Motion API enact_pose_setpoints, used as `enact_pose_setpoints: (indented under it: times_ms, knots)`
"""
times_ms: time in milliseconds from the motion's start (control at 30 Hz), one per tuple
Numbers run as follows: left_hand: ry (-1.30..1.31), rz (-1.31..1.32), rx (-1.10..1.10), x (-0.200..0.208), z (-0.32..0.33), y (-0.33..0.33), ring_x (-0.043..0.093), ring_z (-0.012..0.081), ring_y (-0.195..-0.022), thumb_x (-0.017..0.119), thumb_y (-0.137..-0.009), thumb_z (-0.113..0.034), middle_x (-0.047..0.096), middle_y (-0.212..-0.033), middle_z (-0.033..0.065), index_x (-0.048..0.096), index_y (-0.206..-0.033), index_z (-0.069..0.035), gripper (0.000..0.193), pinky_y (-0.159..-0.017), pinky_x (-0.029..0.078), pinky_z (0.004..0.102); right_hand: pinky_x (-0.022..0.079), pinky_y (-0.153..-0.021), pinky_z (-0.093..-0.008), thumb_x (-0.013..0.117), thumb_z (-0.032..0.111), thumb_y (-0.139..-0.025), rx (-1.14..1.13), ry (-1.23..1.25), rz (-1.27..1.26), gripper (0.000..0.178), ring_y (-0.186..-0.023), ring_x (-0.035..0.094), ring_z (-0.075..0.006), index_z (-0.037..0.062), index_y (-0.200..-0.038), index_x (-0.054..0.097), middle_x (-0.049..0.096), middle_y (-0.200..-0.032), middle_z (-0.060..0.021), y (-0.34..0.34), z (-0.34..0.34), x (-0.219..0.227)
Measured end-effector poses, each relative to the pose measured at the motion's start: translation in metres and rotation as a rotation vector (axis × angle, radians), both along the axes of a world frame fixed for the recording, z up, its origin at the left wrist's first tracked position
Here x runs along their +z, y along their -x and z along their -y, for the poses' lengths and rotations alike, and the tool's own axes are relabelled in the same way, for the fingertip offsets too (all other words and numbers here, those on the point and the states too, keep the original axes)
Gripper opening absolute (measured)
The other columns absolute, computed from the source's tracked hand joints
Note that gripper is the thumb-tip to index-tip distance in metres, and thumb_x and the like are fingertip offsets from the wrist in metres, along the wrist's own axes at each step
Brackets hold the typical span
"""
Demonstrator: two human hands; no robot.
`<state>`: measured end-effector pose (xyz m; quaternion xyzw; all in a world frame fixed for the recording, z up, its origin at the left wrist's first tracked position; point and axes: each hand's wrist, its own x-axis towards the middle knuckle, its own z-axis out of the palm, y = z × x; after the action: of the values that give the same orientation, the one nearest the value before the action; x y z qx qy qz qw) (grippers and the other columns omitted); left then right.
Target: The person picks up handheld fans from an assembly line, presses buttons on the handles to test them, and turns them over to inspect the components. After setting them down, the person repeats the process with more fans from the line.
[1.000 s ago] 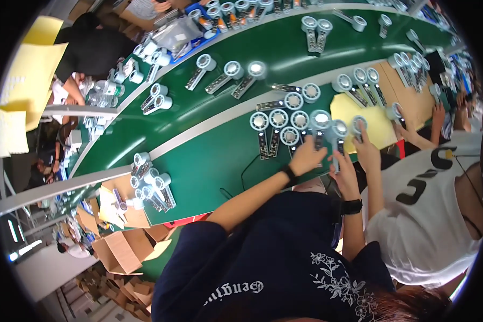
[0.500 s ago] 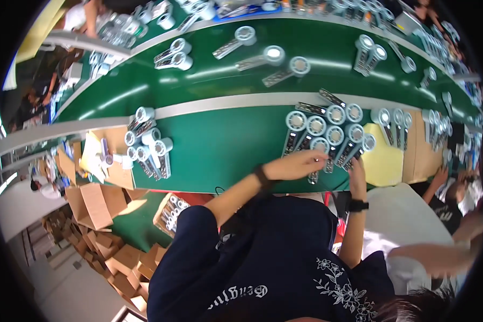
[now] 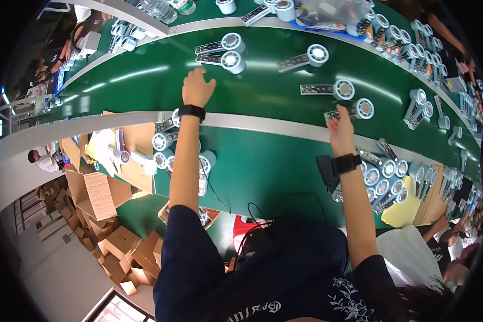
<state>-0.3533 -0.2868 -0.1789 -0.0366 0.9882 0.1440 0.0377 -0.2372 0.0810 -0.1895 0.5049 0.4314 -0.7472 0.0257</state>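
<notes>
The left hand [image 3: 198, 87] is spread wide, a handheld fan [image 3: 232, 61] at its one o'clock. The right hand [image 3: 341, 131] overlaps another fan [image 3: 361, 109] toward one o'clock; whether it grips, I can't tell.

Head-worn fisheye here, looking down from above past the wearer's dark shirt [image 3: 279, 263] at the green table [image 3: 268, 177] — close enough that the forearms [image 3: 185, 166] loom pretty big. Left hand [image 3: 198, 88] and right hand [image 3: 341, 134] land in the upper half. Super wide, too — cardboard boxes [image 3: 118, 241] sneak in lower left, and the grey rail [image 3: 273, 125] comes out bowed.
</notes>
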Motion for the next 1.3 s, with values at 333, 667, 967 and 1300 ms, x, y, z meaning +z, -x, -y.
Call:
enact_pose_setpoints:
  times_ms: [333, 667, 967, 1300]
  knots:
    - [-0.694, -0.118, 0.178, -0.013, -0.043, -0.014, 0.056, 0.0358, -0.09, 0.066, -0.076, -0.013, 0.049, -0.109, 0.0187, 0.04, -0.128, -0.003, 0.058, -0.078, 0.048, 0.0433, 0.036, -0.066, -0.0243, 0.066, 0.024, -0.082, 0.039, -0.139, 0.031, 0.015, -0.078, 0.046, -0.0058, 0.0175, -0.095, 0.061, 0.052, -0.084, 0.0071, 0.014, 0.007, -0.026]
    - [-0.482, -0.352, 0.168, -0.042, -0.097, -0.01, 0.048, 0.037, -0.101, 0.056, -0.081, -0.005, 0.042, -0.115, 0.0232, 0.018, -0.14, 0.004, 0.07, -0.084, 0.043, 0.0397, 0.034, -0.066, -0.0258, 0.071, 0.022, -0.077, 0.006, -0.103, 0.183, 0.015, -0.072, 0.045, -0.0073, 0.0187, -0.083, 0.058, 0.05, -0.074, 0.0063, 0.036, 0.03, -0.022]
    - [-0.555, -0.376, 0.162, -0.033, -0.079, -0.007, 0.048, 0.0351, -0.103, 0.056, -0.081, -0.005, 0.047, -0.112, 0.0243, 0.022, -0.138, 0.005, 0.066, -0.09, 0.039, 0.041, 0.038, -0.064, -0.0258, 0.068, 0.017, -0.076, 0.016, -0.062, 0.093, 0.017, -0.067, 0.048, -0.009, 0.0143, -0.083, 0.054, 0.05, -0.072, 0.0031, 0.035, 0.049, -0.024]
    - [-0.629, -0.132, -0.141, -0.013, -0.107, -0.024, 0.048, 0.0317, -0.109, 0.062, -0.08, -0.008, 0.049, -0.119, 0.0152, 0.05, -0.119, -0.004, 0.041, -0.092, 0.038, 0.0375, 0.041, -0.069, -0.0265, 0.058, 0.015, -0.083, 0.002, -0.062, -0.05, 0.014, -0.076, 0.05, -0.0095, 0.0109, -0.092, 0.049, 0.052, -0.082, 0.0009, 0.03, 0.088, -0.006]
